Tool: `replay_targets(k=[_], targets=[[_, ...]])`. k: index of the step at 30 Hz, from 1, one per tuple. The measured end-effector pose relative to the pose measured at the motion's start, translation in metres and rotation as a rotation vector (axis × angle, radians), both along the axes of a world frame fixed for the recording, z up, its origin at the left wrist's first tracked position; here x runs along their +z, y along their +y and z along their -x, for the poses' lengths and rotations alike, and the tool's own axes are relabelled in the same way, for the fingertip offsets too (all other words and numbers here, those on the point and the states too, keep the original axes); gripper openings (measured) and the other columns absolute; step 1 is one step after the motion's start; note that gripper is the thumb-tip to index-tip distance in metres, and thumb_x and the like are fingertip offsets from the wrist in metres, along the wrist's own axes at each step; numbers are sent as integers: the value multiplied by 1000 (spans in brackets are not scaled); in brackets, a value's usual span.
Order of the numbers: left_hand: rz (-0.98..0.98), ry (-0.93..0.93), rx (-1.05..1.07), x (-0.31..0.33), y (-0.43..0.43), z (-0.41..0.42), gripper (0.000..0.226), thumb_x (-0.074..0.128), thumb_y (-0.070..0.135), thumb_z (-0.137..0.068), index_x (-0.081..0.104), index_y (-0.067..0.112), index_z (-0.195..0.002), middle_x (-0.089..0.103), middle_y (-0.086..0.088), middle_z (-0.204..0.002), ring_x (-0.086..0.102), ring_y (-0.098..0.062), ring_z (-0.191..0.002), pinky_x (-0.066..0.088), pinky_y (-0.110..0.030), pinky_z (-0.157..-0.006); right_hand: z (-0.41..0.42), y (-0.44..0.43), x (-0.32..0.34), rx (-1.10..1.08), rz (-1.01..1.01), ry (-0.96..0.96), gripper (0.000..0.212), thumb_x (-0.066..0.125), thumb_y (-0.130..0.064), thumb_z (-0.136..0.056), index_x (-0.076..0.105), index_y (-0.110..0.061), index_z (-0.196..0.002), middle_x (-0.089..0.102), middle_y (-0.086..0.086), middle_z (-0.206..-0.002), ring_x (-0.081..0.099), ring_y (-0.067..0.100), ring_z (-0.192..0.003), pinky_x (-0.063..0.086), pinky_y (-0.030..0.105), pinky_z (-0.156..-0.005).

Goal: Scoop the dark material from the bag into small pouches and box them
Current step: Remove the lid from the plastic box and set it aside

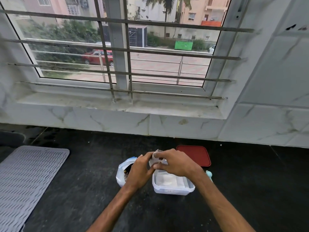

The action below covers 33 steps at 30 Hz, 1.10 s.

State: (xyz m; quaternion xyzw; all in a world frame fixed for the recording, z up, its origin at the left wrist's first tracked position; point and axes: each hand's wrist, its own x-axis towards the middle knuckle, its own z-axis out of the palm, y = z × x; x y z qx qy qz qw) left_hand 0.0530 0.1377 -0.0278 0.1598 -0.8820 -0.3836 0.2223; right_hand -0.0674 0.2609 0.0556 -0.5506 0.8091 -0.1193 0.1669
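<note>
A small pale pouch (154, 157) is held between both hands above the counter. My left hand (139, 171) pinches its left side and my right hand (173, 163) pinches its right side and top. Under my left hand stands a white plastic bag (121, 173) with dark material showing in its open mouth. A clear plastic box (173, 186) sits below my right hand, with pale pouches lying in it.
A red lid (195, 155) lies flat behind the box. A pale green object (209, 174) peeks out by my right wrist. A grey ribbed mat (25, 180) covers the counter's left side. The black counter (83, 173) ends at a tiled wall under a barred window.
</note>
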Motion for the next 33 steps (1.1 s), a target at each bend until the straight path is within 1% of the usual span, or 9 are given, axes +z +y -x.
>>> replay_targets(k=[3,6,9,12,16,21,25,29,33], targets=[[-15,29,-26,1,-2,0,45,70,37,-85,53,36,-127,62,24,-116,61,0,-107,53,-33,-97,-1,-2,2,27,-72,7,47,55,-54,-94,52,-39,-138,66,-4,-129,66,14,-75,58,36,-79],[-45,3,-76,3,-3,0,46,72,36,-84,55,32,-126,66,16,-117,62,-1,-107,54,-27,-92,0,-3,2,73,-121,-48,48,56,-55,-93,51,-39,-138,62,-5,-134,67,12,-55,60,33,-75],[-36,4,-65,0,-2,0,40,72,31,-87,58,31,-125,67,16,-113,62,1,-103,55,-24,-90,3,-5,1,54,-131,-126,47,60,-52,-92,55,-36,-136,67,-5,-126,69,11,-60,60,31,-75],[-41,33,-10,-5,-1,0,31,70,30,-89,63,30,-119,70,16,-107,65,-2,-98,57,-29,-85,7,-4,0,47,-79,-184,42,63,-50,-91,62,-34,-129,70,-5,-118,71,14,-66,61,31,-72],[-69,61,46,-12,3,-4,23,69,30,-90,68,30,-113,72,13,-98,67,-4,-91,58,-31,-79,7,-3,-5,79,-58,-242,35,66,-40,-92,65,-32,-127,70,-5,-119,72,19,-79,61,33,-75],[-82,46,58,-15,15,-9,42,77,31,-82,56,37,-117,63,30,-101,64,5,-97,51,-10,-82,4,1,-12,85,-69,-321,42,64,-36,-94,58,-33,-135,68,-5,-125,73,16,-71,58,32,-85],[-121,73,152,-31,28,-17,26,75,16,-84,67,26,-106,70,20,-95,67,-1,-89,56,-25,-78,-2,4,-25,146,-13,-344,33,65,-31,-94,65,-28,-127,67,-12,-115,67,-3,-68,53,16,-71],[-243,67,286,-50,58,-33,19,72,34,-87,64,39,-103,69,22,-94,66,2,-90,55,-24,-76,3,20,-42,59,144,-372,17,66,-26,-94,72,-24,-110,71,-12,-100,68,7,-64,59,28,-68],[-265,6,416,-81,88,-45,29,77,36,-81,60,36,-105,63,21,-104,60,1,-99,51,-23,-81,28,46,-67,-165,274,-383,11,67,-26,-93,74,-26,-103,73,-13,-90,70,5,-64,59,33,-72]])
